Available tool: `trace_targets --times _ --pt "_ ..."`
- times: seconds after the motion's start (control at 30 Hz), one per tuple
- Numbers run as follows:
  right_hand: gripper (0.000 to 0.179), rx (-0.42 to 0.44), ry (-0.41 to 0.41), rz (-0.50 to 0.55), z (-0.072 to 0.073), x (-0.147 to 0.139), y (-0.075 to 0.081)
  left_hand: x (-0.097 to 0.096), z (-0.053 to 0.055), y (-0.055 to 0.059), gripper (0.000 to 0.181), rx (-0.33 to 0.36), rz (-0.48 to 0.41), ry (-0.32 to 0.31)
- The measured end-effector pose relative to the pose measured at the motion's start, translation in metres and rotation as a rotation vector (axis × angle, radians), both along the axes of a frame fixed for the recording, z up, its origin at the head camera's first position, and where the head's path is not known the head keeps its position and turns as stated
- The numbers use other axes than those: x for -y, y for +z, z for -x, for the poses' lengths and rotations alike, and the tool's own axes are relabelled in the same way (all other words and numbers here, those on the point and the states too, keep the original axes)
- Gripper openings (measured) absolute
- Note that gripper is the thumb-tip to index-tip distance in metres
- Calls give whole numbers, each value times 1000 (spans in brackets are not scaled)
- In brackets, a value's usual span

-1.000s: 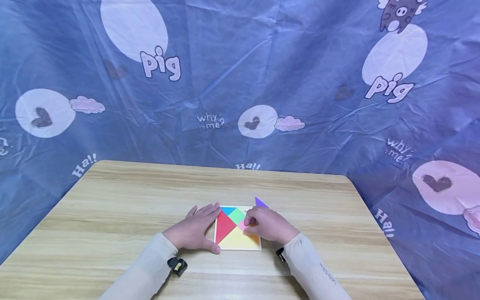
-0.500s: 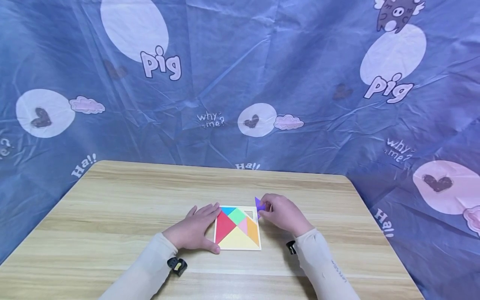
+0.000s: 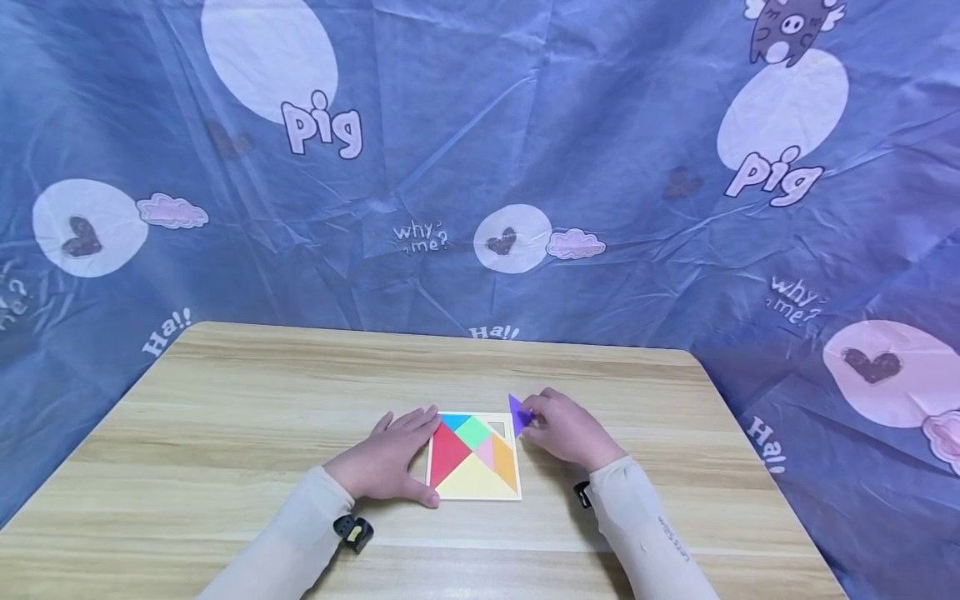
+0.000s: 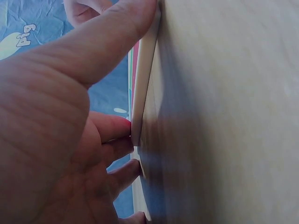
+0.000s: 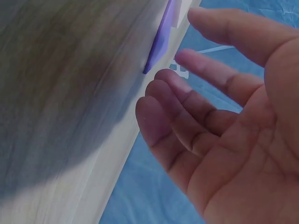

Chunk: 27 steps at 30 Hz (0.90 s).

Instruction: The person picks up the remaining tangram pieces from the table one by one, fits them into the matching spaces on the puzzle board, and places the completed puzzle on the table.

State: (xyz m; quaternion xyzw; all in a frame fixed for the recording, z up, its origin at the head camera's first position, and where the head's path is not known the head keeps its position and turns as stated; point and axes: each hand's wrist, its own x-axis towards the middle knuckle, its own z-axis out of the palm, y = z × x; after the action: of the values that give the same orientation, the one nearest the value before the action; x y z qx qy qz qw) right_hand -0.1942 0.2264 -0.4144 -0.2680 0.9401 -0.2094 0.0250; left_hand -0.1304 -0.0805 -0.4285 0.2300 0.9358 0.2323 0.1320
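Note:
A tangram board [image 3: 476, 498] with a pale frame lies on the table, holding red, blue, green, pink, orange and yellow pieces. A triangular gap [image 3: 497, 427] shows at its upper right corner. My left hand [image 3: 386, 462] rests at the board's left edge, thumb near the lower corner and fingertips at the upper one; the left wrist view has the thumb [image 4: 126, 23] against the rim. Just past the right edge lies a purple triangle piece [image 3: 517, 412]. My right hand [image 3: 566, 429] is right at it, and in the right wrist view the thumb and index finger are spread beside the purple piece [image 5: 160, 44].
The wooden table [image 3: 300, 383] extends around the board on every side. Behind it hangs a blue printed curtain [image 3: 420, 167]. Each wrist carries a small black camera [image 3: 354, 532].
My right hand has moved from over the board's right part to the purple triangle outside it, uncovering the pink and orange pieces and the gap. The left hand stays put.

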Motion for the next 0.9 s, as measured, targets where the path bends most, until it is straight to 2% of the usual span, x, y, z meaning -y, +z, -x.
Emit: trace_targets --times 0.23,0.67,0.9 --pt "30 -47 26 -56 0 0 -4 0 0 0 120 4 1 6" --pt "30 -42 31 -83 -3 4 -3 0 1 3 120 12 7 8" --pt "26 -33 2 -102 -2 6 -2 2 2 3 120 11 8 4"
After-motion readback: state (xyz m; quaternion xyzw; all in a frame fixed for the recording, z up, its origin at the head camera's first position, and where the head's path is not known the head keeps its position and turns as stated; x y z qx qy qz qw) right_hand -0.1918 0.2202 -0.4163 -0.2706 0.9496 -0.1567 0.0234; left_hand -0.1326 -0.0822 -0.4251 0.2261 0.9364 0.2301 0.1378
